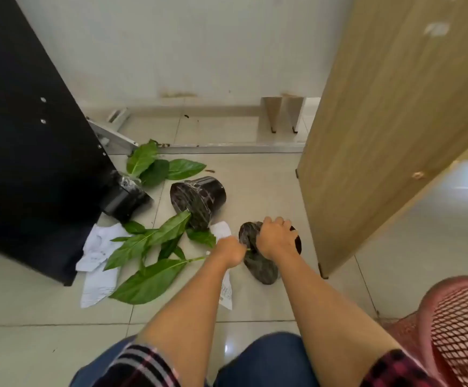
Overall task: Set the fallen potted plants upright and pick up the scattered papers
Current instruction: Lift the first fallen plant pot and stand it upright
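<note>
On the floor, both hands' fingers grip the nearest pot [258,263] (lying sideways) — stem [199,258] pointing left.

Tiled floor [255,174]; fallen pots [199,196]; papers [98,247].

The scattered papers [98,255] carry printed lines too blurred to read; no other lettering shows.
</note>
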Demonstrator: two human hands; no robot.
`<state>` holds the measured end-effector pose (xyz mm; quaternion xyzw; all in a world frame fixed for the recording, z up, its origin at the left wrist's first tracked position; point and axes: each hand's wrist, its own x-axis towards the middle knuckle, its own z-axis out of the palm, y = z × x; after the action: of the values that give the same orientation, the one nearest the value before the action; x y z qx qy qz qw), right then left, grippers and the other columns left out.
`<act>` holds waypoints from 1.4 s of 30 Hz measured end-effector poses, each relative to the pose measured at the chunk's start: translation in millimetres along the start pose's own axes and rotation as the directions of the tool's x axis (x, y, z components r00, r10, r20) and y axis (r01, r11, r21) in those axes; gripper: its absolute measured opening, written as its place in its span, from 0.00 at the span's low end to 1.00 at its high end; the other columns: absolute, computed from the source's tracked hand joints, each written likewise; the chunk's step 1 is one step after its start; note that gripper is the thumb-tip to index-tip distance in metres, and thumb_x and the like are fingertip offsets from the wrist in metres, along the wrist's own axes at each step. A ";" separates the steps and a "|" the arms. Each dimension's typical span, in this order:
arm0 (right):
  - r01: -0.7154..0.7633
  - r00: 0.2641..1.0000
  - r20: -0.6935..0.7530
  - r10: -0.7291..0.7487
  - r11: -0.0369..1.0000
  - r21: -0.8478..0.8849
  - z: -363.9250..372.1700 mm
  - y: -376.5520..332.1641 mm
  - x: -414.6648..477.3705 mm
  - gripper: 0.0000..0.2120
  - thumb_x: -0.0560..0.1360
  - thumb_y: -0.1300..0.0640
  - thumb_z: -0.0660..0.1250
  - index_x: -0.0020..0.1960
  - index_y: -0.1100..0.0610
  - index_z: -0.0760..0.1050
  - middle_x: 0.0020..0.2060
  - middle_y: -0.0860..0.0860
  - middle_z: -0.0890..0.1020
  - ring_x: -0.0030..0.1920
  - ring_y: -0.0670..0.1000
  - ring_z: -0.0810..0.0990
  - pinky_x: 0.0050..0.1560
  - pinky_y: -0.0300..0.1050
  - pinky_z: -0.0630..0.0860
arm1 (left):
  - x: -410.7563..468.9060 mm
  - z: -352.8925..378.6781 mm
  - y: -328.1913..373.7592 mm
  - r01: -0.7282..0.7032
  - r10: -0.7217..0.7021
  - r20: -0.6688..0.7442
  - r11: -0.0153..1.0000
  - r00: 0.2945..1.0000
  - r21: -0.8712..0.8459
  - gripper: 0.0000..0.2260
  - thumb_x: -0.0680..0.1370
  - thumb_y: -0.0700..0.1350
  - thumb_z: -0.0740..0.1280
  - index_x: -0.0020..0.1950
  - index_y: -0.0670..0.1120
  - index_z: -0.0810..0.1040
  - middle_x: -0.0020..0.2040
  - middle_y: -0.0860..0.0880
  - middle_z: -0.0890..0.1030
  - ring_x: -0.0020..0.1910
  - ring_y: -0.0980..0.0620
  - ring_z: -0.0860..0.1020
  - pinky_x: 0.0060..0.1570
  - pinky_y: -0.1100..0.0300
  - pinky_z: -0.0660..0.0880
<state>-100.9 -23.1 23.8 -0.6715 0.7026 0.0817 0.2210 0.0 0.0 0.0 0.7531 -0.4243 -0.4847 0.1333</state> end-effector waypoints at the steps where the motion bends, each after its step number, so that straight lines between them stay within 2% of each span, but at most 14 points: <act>1: -0.038 0.999 0.018 0.038 0.999 -0.010 2.8 2.9 3.4 0.22 0.78 0.57 0.57 0.70 0.60 0.62 0.69 0.61 0.64 0.68 0.63 0.62 0.66 0.61 0.64 | 5.3 7.7 -0.7 0.087 -0.085 0.033 0.994 0.996 -0.061 0.19 0.81 0.47 0.55 0.62 0.35 0.73 0.58 0.37 0.77 0.56 0.39 0.76 0.59 0.51 0.72; 4: -0.083 0.996 0.044 0.079 0.992 0.100 14.2 10.7 15.7 0.22 0.78 0.55 0.57 0.72 0.56 0.61 0.72 0.61 0.58 0.70 0.65 0.57 0.68 0.66 0.62 | 9.9 21.4 2.7 0.432 -0.391 0.191 0.746 0.900 -0.507 0.15 0.80 0.50 0.57 0.57 0.39 0.70 0.44 0.42 0.72 0.44 0.44 0.73 0.52 0.51 0.73; 8: -0.096 0.995 0.039 0.090 0.969 0.230 26.9 11.9 26.9 0.21 0.80 0.52 0.55 0.73 0.52 0.59 0.72 0.61 0.55 0.71 0.66 0.56 0.66 0.69 0.65 | 26.8 27.6 4.4 0.379 -0.390 0.254 0.290 0.885 -0.879 0.21 0.82 0.52 0.54 0.69 0.40 0.68 0.68 0.43 0.73 0.68 0.45 0.71 0.67 0.53 0.67; 12: -0.097 0.994 -0.029 0.109 0.956 0.276 33.9 9.1 26.2 0.21 0.81 0.56 0.53 0.73 0.57 0.59 0.73 0.62 0.58 0.73 0.67 0.54 0.67 0.69 0.64 | 43.1 33.5 -5.4 0.320 -0.349 0.266 0.107 0.898 -0.941 0.12 0.82 0.47 0.55 0.50 0.43 0.75 0.74 0.48 0.69 0.73 0.51 0.67 0.69 0.58 0.64; 14: -0.098 0.979 -0.134 0.150 0.937 0.334 32.7 13.0 20.5 0.19 0.82 0.57 0.53 0.71 0.61 0.62 0.71 0.63 0.65 0.71 0.66 0.61 0.66 0.64 0.68 | 44.7 37.5 -5.3 0.245 -0.330 0.191 0.129 0.924 -0.961 0.11 0.82 0.44 0.57 0.57 0.41 0.75 0.72 0.46 0.71 0.72 0.49 0.69 0.66 0.57 0.68; 16: -0.079 0.945 -0.248 0.214 0.884 0.461 28.6 18.6 15.1 0.17 0.82 0.57 0.52 0.67 0.64 0.67 0.63 0.64 0.74 0.64 0.65 0.72 0.59 0.56 0.72 | 38.6 37.1 -0.6 0.157 -0.341 0.095 0.161 0.935 -0.974 0.12 0.80 0.42 0.62 0.60 0.38 0.75 0.59 0.43 0.79 0.61 0.49 0.77 0.52 0.62 0.77; 19: -0.077 0.910 -0.250 0.330 0.728 0.681 20.6 20.4 12.0 0.16 0.82 0.58 0.53 0.62 0.66 0.72 0.54 0.66 0.80 0.55 0.64 0.77 0.50 0.52 0.73 | 30.6 30.0 5.0 0.030 -0.396 -0.057 0.209 0.917 -0.977 0.07 0.76 0.39 0.68 0.39 0.40 0.76 0.38 0.46 0.78 0.36 0.55 0.78 0.24 0.73 0.75; 24: -0.120 0.890 -0.116 0.440 0.472 0.873 31.2 27.0 32.4 0.15 0.81 0.59 0.56 0.54 0.68 0.77 0.51 0.66 0.81 0.49 0.62 0.78 0.44 0.45 0.66 | 27.3 28.6 16.1 -0.044 -0.370 -0.224 0.436 0.901 -0.899 0.12 0.74 0.37 0.71 0.32 0.44 0.74 0.32 0.48 0.77 0.31 0.55 0.76 0.29 0.66 0.75; 28: -0.278 0.883 0.140 0.448 0.259 0.925 47.5 31.0 49.5 0.15 0.79 0.59 0.60 0.57 0.69 0.77 0.55 0.65 0.81 0.53 0.61 0.79 0.53 0.50 0.76 | 35.2 30.5 26.5 -0.099 -0.255 -0.413 0.739 0.874 -0.666 0.12 0.73 0.40 0.72 0.30 0.42 0.75 0.34 0.43 0.79 0.34 0.46 0.75 0.38 0.56 0.74; 31: -0.355 0.879 0.126 0.459 0.454 0.817 41.9 26.7 50.9 0.18 0.76 0.60 0.61 0.63 0.66 0.73 0.62 0.63 0.76 0.59 0.62 0.75 0.58 0.54 0.75 | 37.9 30.3 30.0 -0.122 -0.135 -0.462 0.865 0.877 -0.486 0.08 0.73 0.42 0.72 0.37 0.38 0.81 0.38 0.40 0.82 0.37 0.43 0.78 0.39 0.57 0.74; 34: -0.034 0.946 -0.235 0.223 0.791 0.611 19.6 7.7 44.7 0.23 0.71 0.60 0.63 0.66 0.56 0.73 0.65 0.57 0.71 0.67 0.60 0.65 0.66 0.52 0.66 | 43.9 29.8 31.4 -0.170 -0.015 -0.476 0.924 0.880 -0.344 0.10 0.73 0.38 0.69 0.31 0.38 0.78 0.32 0.41 0.80 0.36 0.45 0.75 0.36 0.56 0.73; 37: 0.235 0.966 -0.230 -0.117 0.768 0.596 8.0 -12.7 41.2 0.12 0.70 0.63 0.62 0.45 0.54 0.82 0.45 0.56 0.79 0.49 0.55 0.75 0.54 0.48 0.72 | 39.9 28.6 30.7 -0.225 0.113 -0.477 0.956 0.872 -0.186 0.13 0.76 0.34 0.60 0.32 0.36 0.77 0.31 0.47 0.72 0.37 0.49 0.68 0.30 0.60 0.59; 39: 0.256 0.966 -0.185 -0.179 0.738 0.624 4.6 -13.0 43.2 0.14 0.69 0.69 0.60 0.30 0.54 0.73 0.28 0.51 0.74 0.36 0.53 0.73 0.40 0.44 0.69 | 40.6 22.9 25.9 -0.278 0.198 -0.460 0.954 0.866 -0.112 0.11 0.76 0.34 0.59 0.39 0.36 0.80 0.33 0.45 0.75 0.37 0.48 0.71 0.29 0.64 0.62; 42: 0.273 0.959 -0.243 -0.147 0.714 0.645 -1.6 -8.8 43.8 0.13 0.70 0.72 0.62 0.37 0.57 0.78 0.34 0.56 0.80 0.40 0.52 0.76 0.42 0.42 0.72 | 42.6 9.7 19.7 -0.419 0.413 -0.384 0.905 0.826 0.072 0.07 0.73 0.36 0.64 0.47 0.37 0.82 0.43 0.38 0.83 0.43 0.42 0.79 0.39 0.59 0.69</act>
<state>-92.6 -64.3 8.5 -0.6263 0.6196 -0.2617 0.3941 -11.0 -42.6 -19.0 0.7228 -0.5391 -0.2873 0.3231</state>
